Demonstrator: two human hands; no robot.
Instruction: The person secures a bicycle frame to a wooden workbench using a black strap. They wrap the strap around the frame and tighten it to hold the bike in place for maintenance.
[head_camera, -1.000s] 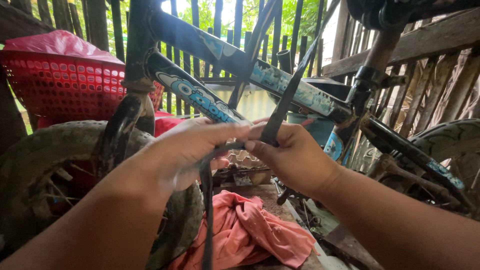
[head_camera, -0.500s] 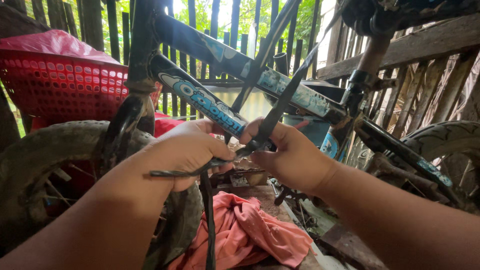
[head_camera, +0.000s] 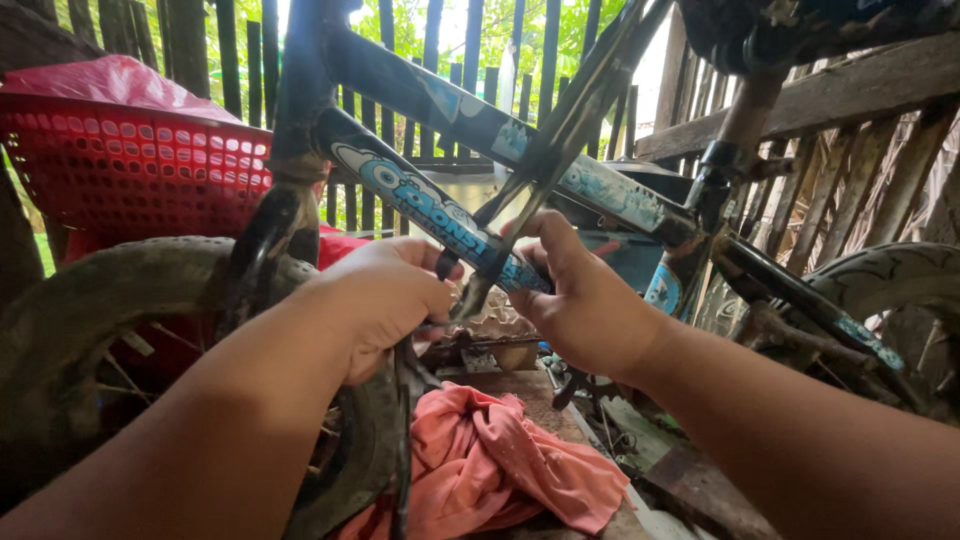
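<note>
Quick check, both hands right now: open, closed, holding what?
Left hand: closed on a dark rubber strip below the bicycle frame.
Right hand: closed on the strip's upper stretch by the frame tube.

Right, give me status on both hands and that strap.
Left hand closed on dark strap. Right hand closed on strap beside bike frame tube. Strap runs taut up past frame. Pink cloth lies below, not interfering.
</note>
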